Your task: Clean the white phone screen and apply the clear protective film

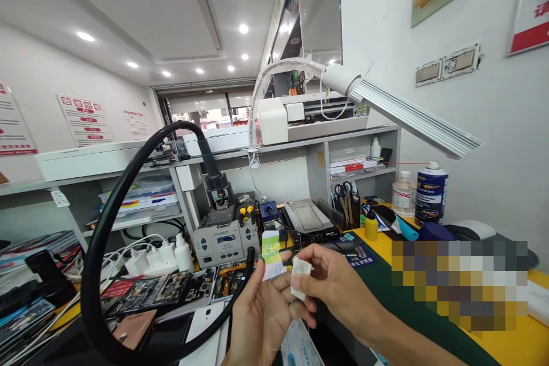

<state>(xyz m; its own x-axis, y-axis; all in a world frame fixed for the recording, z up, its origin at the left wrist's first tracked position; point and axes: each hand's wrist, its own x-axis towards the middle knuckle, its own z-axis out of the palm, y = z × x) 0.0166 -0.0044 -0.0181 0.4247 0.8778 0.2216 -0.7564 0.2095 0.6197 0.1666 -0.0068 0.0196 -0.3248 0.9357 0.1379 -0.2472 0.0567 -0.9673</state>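
Note:
My left hand (266,317) is turned palm up, low in the middle of the head view. Between its thumb and fingers stands a small flat glossy card (271,257), green, yellow and white with partly readable lettering. I cannot tell what kind of thing it is. Just right of it, my right hand (328,274) pinches a crumpled white tissue (300,274) close to the fingers of my left hand. Below both hands lies a white and blue plastic packet (300,344), partly covered by my left hand.
A thick black hose (92,229) loops up on the left from a hot-air station (225,243). Circuit boards (148,291) and a white phone (206,326) lie left. A green mat (398,309), spray can (431,194) and yellow bottle (371,227) are right. A lamp (416,117) hangs above.

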